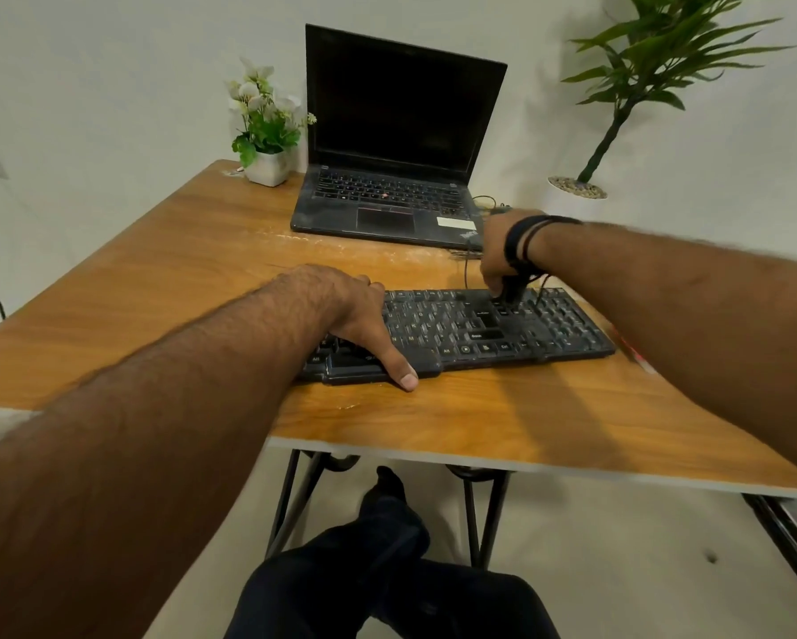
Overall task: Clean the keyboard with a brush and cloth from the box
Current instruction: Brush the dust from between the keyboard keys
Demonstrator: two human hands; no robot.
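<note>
Brushing looks to be the step in hand, and I would judge the job no further than its middle; the flat black plastic keyboard (479, 329) lies across the near half of the orange-brown wooden bench (157, 288), its cable running off behind it toward the open black laptop (396, 145) at the back. The person's right hand (502, 255) reaches over the right part of the keys, fingers curled down round a small dark brush (511, 295) whose lower end meets the keys around the enter-key block; the brush is mostly hidden by the fingers, so I cannot make out its bristles. The left hand (350, 311) lies flat on the left end of the keyboard, fingers relaxed and straight, the thumb stretched along the front edge, pressing the board down so it does not slide.

What is done, as far as I can judge: the brush is out and at work on the right-hand keys; whether the left half has been brushed I cannot tell, since the hand covers it and the keys there look much as dull as the rest. What is left: the remaining rows, then the wipe with the cloth; neither the cloth nor the box shows anywhere from where I stand.

A small white pot of white flowers (265, 131) sits at the far left corner beside the laptop; a tall green plant (655, 62) stands off to the right.
</note>
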